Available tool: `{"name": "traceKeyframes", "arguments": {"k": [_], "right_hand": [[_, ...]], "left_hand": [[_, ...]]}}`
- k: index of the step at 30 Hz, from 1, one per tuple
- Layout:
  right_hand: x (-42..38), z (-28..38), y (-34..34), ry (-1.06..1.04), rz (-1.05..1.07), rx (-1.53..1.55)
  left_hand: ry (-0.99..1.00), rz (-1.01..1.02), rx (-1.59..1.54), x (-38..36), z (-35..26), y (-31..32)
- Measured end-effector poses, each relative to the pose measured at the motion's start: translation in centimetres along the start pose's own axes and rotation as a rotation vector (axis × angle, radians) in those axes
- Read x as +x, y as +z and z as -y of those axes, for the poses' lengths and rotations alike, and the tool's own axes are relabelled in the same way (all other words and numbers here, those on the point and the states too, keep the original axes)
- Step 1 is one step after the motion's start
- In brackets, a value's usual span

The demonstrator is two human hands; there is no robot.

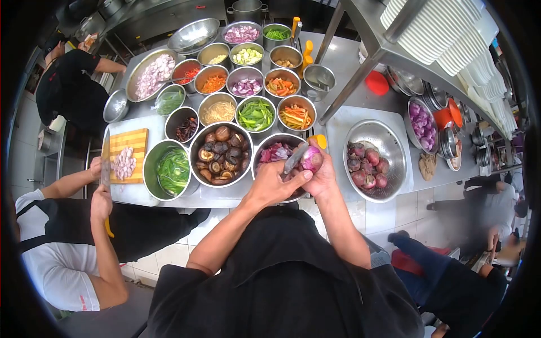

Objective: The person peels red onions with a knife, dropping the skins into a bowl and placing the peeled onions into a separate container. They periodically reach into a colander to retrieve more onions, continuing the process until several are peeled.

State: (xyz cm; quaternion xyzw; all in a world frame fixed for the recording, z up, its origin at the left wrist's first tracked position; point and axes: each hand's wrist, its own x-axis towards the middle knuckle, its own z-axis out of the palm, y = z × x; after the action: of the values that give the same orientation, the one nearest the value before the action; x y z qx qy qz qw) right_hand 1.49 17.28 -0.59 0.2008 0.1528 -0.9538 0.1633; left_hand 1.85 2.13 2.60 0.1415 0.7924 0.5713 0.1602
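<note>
Head view: right hand (322,173) closed on 1 onion (312,159); left hand (274,185) beside 1 knife (295,158), grip unclear; 1 pot (280,134) below

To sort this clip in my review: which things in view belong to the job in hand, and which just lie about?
In the job, it seems: onion, in the right hand; grey blade, in the left hand; pot beneath; onion colander.
Lying about: mushroom pot; crumpled cloth; red disc; stacked plates.

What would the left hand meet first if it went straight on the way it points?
The left hand would probably meet the purple onion in the right hand first, though depth is unclear.
</note>
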Motion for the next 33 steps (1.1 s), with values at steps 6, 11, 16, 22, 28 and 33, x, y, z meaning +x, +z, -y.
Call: {"name": "traceKeyframes", "arguments": {"k": [6, 11, 16, 22, 28, 33], "right_hand": [[0.6, -0.5, -0.3, 0.0, -0.026, 0.04], [0.8, -0.9, -0.2, -0.012, 0.059, 0.027], [0.7, -2.2, 1.0, -0.239, -0.068, -0.154], [0.1, -2.2, 3.1, -0.334, -0.312, -0.255], [1.1, -1.9, 0.9, -0.632, -0.273, -0.527], [0.8, -0.9, 0.7, -0.478, -0.323, -0.389]], "left_hand": [[0.043, -0.005, -0.144, 0.1, 0.9, 1.0], [0.077, -0.042, -0.104, 0.1, 1.1, 1.1], [-0.023, 0.028, -0.078, 0.6, 1.8, 0.8], [0.034, -0.092, -0.121, 0.7, 2.7, 1.8], [0.03, -0.132, -0.118, 0.0, 0.8, 1.9], [0.056, -0.012, -0.154, -1.0, 1.5, 2.4]]}}
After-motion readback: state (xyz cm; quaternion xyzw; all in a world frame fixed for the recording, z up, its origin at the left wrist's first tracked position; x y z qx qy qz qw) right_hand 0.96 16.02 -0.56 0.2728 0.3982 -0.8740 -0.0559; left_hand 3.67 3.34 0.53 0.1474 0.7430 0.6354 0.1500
